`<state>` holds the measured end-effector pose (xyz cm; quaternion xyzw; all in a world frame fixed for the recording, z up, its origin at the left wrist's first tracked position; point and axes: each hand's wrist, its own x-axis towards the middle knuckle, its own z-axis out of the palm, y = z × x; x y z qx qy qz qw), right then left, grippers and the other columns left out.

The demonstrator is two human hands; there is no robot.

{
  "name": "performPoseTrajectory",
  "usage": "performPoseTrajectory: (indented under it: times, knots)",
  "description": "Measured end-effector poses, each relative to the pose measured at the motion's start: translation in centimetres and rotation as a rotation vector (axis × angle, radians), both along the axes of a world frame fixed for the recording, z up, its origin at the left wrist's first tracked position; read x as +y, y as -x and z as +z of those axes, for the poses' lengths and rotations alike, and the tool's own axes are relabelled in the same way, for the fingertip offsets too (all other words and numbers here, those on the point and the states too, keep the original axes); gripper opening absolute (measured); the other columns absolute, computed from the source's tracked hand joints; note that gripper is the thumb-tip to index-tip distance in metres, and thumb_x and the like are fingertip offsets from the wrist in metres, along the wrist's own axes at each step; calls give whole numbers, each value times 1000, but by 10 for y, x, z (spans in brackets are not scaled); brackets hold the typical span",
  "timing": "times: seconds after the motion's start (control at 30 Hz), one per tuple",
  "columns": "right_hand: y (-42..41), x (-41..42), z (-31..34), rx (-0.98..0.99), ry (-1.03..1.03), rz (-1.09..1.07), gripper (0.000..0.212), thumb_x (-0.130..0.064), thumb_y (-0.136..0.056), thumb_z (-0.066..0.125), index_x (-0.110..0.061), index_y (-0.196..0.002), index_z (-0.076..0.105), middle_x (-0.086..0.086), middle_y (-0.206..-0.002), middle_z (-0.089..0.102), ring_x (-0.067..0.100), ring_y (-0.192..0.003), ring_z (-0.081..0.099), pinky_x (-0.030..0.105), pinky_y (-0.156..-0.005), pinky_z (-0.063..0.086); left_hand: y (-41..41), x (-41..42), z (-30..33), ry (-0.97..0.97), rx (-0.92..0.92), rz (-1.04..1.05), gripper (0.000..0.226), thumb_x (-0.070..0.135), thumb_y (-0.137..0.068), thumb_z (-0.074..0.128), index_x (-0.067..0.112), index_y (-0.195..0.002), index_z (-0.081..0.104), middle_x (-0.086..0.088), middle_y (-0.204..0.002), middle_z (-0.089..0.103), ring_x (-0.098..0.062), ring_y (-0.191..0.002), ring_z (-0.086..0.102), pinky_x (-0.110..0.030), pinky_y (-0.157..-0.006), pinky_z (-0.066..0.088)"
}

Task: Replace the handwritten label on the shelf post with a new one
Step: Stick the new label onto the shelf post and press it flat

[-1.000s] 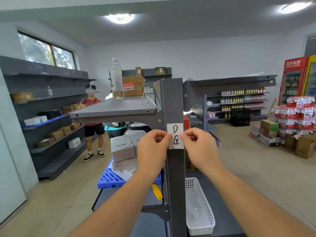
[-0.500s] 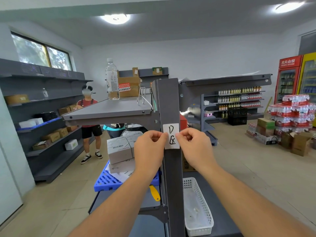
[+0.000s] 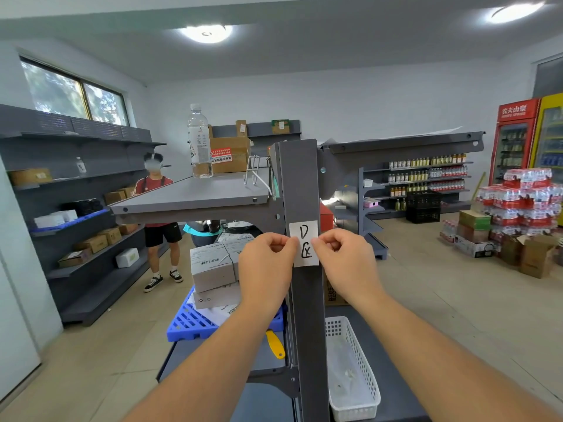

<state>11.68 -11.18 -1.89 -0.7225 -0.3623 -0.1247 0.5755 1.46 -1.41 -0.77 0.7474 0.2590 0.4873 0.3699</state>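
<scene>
A white paper label with black handwriting lies against the front of the dark grey shelf post, about halfway up. My left hand pinches the label's left edge between thumb and forefinger. My right hand pinches its right edge the same way. Both sets of fingertips cover the label's side edges at mid-height.
A grey shelf juts left from the post with a water bottle and a cardboard box on it. Below are a white basket, a yellow-handled tool, grey boxes and a blue pallet. A person stands at the left shelving.
My hands stay pinched on the label's edges against the post. The view has shifted slightly; nothing else has visibly moved.
</scene>
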Motion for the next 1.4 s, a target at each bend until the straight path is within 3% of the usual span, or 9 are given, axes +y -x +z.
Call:
performPoseTrajectory:
  times: [0.4, 0.57, 0.9, 1.1, 1.27, 1.33, 1.4]
  knots:
    - [6, 0, 8, 8, 40, -51, 17, -29, -95, 66, -21, -82, 73, -5, -66, 68, 5, -62, 60, 17, -56, 39, -1, -1, 6, -30, 65, 31, 13, 33, -91, 68, 27, -79, 69, 8, -70, 70, -8, -66, 67, -24, -60, 53]
    - [6, -2, 14, -30, 96, -70, 19, -26, -94, 64, -20, -78, 71, -4, -63, 66, 6, -59, 57, 16, -53, 37, 0, -1, 9, -49, 90, 38, 14, 31, -90, 67, 26, -77, 68, 5, -67, 70, -13, -65, 69, -33, -63, 60]
    - [0, -5, 14, -49, 98, -71, 22, -31, -90, 69, -20, -73, 61, -6, -63, 57, 8, -59, 53, 26, -58, 43, 3, 3, 11, -49, 113, 47, 22, 42, -83, 73, 23, -80, 61, 0, -70, 68, -20, -68, 68, -42, -64, 61]
    - [0, -4, 23, -122, 34, -26, 18, -41, -97, 65, -22, -97, 64, -5, -71, 60, 9, -67, 58, 27, -65, 52, 1, -1, 19, -203, 125, 103, 34, 57, -86, 69, 25, -84, 59, 2, -70, 65, -15, -68, 65, -38, -63, 59]
    - [-8, -3, 27, -99, 8, -32, 20, -41, -97, 66, -21, -92, 69, -7, -74, 64, 5, -68, 58, 25, -64, 51, -3, 2, 25, -187, 91, 91, 33, 53, -90, 66, 22, -80, 61, 2, -71, 67, -16, -68, 66, -42, -64, 60]
    - [-12, -5, 27, -81, 16, -24, 21, -41, -97, 65, -22, -92, 72, -9, -76, 66, 2, -70, 60, 21, -61, 46, -3, 6, 25, -154, 76, 60, 32, 50, -92, 66, 21, -80, 62, 2, -73, 69, -14, -70, 68, -38, -62, 60]
    - [-14, -6, 27, -80, 27, -11, 22, -40, -98, 64, -22, -95, 74, -10, -81, 70, 1, -75, 62, 17, -62, 44, -2, 8, 24, -130, 82, 36, 30, 46, -97, 62, 20, -84, 63, 4, -77, 71, -8, -74, 69, -27, -56, 58]
